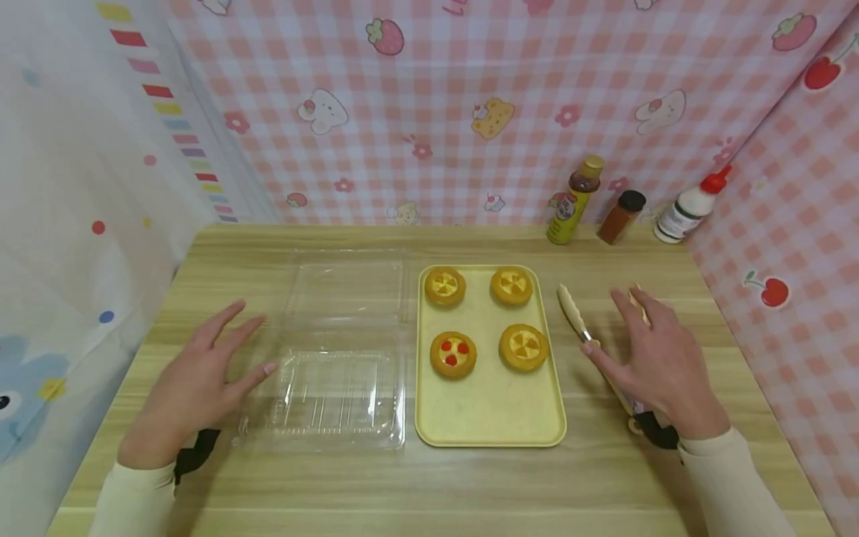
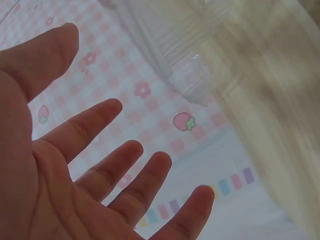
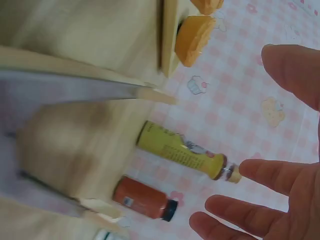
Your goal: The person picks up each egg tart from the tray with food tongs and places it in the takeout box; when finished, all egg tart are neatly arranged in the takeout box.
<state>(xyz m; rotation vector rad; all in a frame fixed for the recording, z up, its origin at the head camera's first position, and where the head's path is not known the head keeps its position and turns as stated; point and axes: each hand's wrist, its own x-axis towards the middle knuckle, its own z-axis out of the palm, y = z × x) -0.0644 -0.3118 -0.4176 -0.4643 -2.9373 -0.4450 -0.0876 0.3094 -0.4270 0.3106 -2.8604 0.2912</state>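
Note:
My left hand (image 1: 194, 377) hovers with spread fingers to the left of a clear plastic clamshell box (image 1: 338, 432), which lies opened flat on the table. In the left wrist view its palm and relaxed fingers hold nothing. My right hand (image 1: 664, 365) is spread over a pair of tongs (image 1: 570, 307), partly hiding them; in the right wrist view the tongs (image 3: 100, 90) lie apart from the fingers. Between the hands stands a pale yellow tray (image 1: 490, 425). On it sit one tart with red dots (image 1: 452, 355) and three egg tarts (image 1: 524, 347) with wedge-patterned tops.
Along the back right stand a yellow-labelled bottle (image 1: 567, 212), a reddish-brown jar (image 1: 619, 220) with a black cap, and a white bottle (image 1: 687, 210) with a red nozzle. Checked pink cloth (image 1: 429, 97) covers the back and right; a pale curtain (image 1: 80, 186) hangs left.

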